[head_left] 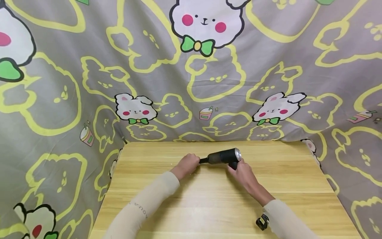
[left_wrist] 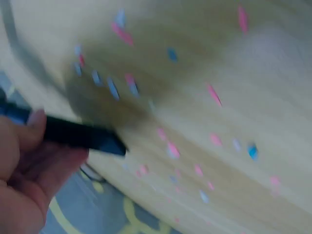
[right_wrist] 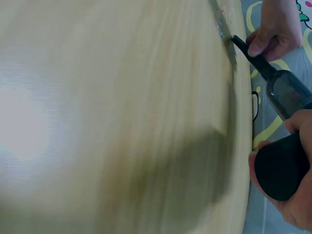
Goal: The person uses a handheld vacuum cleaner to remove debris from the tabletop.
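Observation:
A black handheld vacuum cleaner (head_left: 222, 156) is held above the wooden table between both hands. My right hand (head_left: 244, 173) grips its handle; the round dark handle end (right_wrist: 280, 168) shows in the right wrist view. My left hand (head_left: 188, 164) pinches the narrow black nozzle (left_wrist: 83, 134) between thumb and fingers near its tip. Small pink, blue and pale scraps (left_wrist: 170, 148) lie scattered on the tabletop around and beyond the nozzle tip. In the head view the left hand covers most of the nozzle.
The wooden table (head_left: 197, 212) ends at a grey patterned cloth (head_left: 218, 83) that hangs behind and on both sides. A black strap or clip (head_left: 262, 221) is at the right sleeve. Shadows of the arms and vacuum fall on the wood.

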Motion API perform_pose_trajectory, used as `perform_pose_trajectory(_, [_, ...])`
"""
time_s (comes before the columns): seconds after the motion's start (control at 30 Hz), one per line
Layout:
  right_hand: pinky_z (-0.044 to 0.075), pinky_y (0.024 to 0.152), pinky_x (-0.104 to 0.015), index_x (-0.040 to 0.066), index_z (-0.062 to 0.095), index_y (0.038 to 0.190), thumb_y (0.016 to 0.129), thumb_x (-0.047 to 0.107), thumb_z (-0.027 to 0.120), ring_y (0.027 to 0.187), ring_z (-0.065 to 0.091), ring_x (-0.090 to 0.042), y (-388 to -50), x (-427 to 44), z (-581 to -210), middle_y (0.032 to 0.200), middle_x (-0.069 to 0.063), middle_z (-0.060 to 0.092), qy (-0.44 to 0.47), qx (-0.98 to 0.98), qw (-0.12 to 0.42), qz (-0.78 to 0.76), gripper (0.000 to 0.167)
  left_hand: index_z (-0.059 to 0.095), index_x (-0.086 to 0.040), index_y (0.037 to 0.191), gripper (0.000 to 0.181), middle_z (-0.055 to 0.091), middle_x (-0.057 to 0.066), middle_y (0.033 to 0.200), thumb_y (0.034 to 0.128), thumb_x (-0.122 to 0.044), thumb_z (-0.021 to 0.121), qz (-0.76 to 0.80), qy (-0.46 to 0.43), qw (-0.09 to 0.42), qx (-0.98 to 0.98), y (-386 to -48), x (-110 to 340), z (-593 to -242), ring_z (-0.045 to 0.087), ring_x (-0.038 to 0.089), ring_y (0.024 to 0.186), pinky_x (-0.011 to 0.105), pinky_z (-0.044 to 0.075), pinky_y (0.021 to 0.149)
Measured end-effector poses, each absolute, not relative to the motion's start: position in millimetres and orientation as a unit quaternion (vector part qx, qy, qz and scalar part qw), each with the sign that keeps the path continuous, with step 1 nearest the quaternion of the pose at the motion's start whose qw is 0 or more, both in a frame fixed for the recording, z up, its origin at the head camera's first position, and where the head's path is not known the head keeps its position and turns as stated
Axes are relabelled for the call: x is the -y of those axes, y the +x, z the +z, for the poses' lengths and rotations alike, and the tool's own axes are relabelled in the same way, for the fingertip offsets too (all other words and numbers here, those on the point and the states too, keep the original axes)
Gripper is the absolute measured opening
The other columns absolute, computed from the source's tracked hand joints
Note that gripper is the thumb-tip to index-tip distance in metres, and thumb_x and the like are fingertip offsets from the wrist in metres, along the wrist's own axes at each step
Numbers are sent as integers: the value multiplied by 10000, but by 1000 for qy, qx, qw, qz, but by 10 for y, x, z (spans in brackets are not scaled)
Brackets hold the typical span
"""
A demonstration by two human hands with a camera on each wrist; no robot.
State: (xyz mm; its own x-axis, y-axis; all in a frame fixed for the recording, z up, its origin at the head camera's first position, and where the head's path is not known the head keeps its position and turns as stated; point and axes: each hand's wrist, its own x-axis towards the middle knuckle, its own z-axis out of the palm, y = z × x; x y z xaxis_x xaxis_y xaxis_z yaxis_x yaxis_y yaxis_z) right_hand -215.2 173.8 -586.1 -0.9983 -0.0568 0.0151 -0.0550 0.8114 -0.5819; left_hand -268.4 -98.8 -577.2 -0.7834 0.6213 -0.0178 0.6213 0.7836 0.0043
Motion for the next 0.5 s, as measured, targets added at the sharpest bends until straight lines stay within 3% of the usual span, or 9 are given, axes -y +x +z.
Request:
perform_pose_trajectory(0.23, [419,520,-292,-169,505,1149,985,314,690,613,531,-215,-1906,-1907,-5937,787,-177,591,21,-942,2,-334,542,794,-109,909,83,747,1,810,945,-65,733,-114,333,-96,-931,-2491,613,-5906,720,120,699,211,600,585])
perform_pose_trajectory(0.5, [452,509,-348,-142,523,1084,973,327,707,594,554,-246,-1775,-2046,-6010,737,-202,615,58,-945,-28,-322,516,821,-155,936,136,764,-14,856,937,-53,730,-145,342,-124,-920,-2470,348,-5943,715,90,761,221,625,701])
